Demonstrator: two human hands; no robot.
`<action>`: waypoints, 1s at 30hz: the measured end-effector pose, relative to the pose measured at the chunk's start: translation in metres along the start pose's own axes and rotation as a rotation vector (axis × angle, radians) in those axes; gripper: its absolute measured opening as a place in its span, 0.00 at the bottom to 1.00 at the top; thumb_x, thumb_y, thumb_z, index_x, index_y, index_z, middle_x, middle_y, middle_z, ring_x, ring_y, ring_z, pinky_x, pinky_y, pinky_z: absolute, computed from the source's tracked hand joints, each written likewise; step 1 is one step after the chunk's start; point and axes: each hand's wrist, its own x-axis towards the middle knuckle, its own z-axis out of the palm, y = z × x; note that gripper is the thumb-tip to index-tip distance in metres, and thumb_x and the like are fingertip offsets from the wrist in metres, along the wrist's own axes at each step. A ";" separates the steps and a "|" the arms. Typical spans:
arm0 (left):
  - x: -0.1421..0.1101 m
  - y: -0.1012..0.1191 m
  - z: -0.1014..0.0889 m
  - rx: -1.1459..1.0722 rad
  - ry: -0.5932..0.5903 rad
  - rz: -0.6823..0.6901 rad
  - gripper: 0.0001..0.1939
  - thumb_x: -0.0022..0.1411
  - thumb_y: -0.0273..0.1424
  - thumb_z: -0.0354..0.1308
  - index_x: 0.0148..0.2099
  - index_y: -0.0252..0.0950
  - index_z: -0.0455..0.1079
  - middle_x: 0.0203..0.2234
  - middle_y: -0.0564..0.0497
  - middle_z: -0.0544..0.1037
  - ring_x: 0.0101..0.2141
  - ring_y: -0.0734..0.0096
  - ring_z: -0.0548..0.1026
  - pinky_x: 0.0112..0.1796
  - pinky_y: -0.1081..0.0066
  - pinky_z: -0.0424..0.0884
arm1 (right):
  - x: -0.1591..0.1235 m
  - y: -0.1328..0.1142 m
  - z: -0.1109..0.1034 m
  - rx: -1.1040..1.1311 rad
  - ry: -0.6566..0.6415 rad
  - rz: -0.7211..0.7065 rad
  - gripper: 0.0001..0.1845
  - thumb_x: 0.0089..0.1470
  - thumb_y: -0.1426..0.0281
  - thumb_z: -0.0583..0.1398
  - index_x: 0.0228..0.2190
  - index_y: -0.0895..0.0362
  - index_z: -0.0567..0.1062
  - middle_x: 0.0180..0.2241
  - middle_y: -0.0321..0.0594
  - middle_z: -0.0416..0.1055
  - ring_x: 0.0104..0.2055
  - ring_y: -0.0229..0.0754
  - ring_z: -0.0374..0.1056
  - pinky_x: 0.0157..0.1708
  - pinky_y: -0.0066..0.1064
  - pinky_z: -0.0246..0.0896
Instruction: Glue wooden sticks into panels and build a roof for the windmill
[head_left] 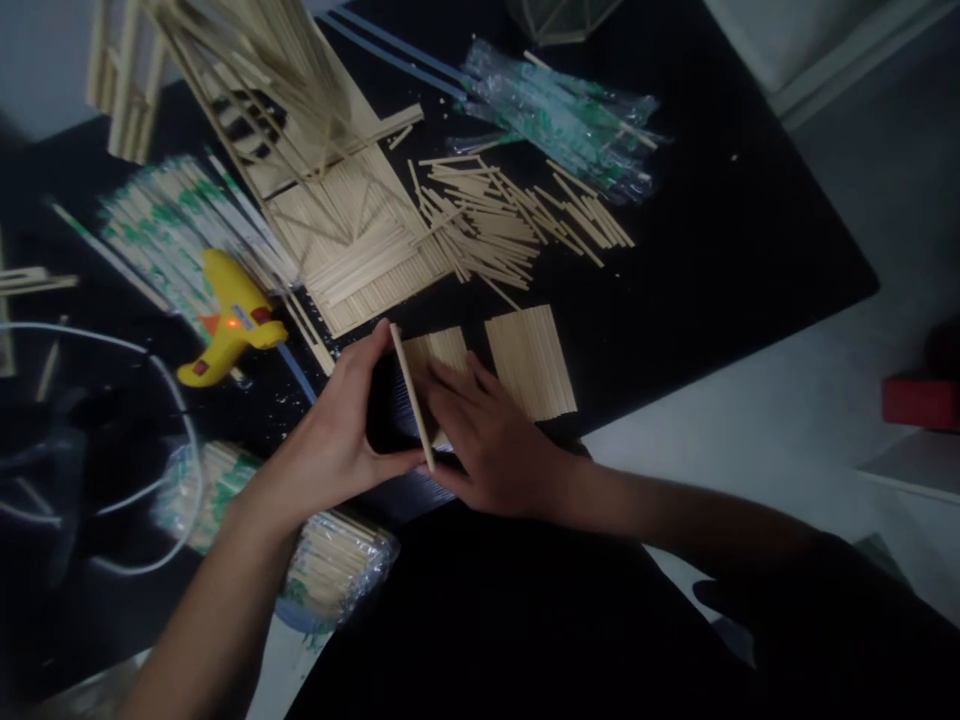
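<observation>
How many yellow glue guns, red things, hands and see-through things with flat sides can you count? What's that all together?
Yellow glue gun: 1
Red thing, far right: 1
Hands, the left hand and the right hand: 2
See-through thing with flat sides, at the top edge: 1
Total: 5

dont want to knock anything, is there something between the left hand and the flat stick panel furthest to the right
Yes. Between the left hand and that flat stick panel are the edge-on wooden piece it grips, the right hand and a partly hidden stick panel.
</observation>
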 end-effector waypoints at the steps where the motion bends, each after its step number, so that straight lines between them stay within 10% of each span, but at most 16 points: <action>1: 0.000 0.000 0.000 0.005 -0.002 0.002 0.63 0.55 0.49 0.75 0.80 0.46 0.40 0.71 0.36 0.60 0.69 0.34 0.63 0.66 0.37 0.65 | 0.000 0.000 0.000 -0.008 0.002 -0.002 0.35 0.68 0.64 0.59 0.67 0.71 0.59 0.67 0.65 0.66 0.77 0.61 0.51 0.76 0.61 0.40; 16: -0.005 -0.001 -0.004 0.038 -0.045 -0.090 0.67 0.51 0.57 0.73 0.79 0.52 0.35 0.70 0.40 0.58 0.66 0.26 0.63 0.64 0.29 0.63 | -0.001 -0.003 0.001 -0.021 -0.022 0.008 0.33 0.70 0.65 0.58 0.68 0.69 0.59 0.70 0.63 0.62 0.77 0.59 0.50 0.77 0.61 0.35; 30: -0.003 0.000 -0.006 0.099 -0.022 -0.036 0.61 0.52 0.50 0.76 0.77 0.49 0.45 0.65 0.39 0.64 0.64 0.35 0.67 0.64 0.36 0.66 | 0.007 0.018 -0.022 0.192 -0.088 -0.054 0.41 0.64 0.70 0.62 0.71 0.62 0.51 0.69 0.61 0.62 0.74 0.57 0.57 0.70 0.56 0.54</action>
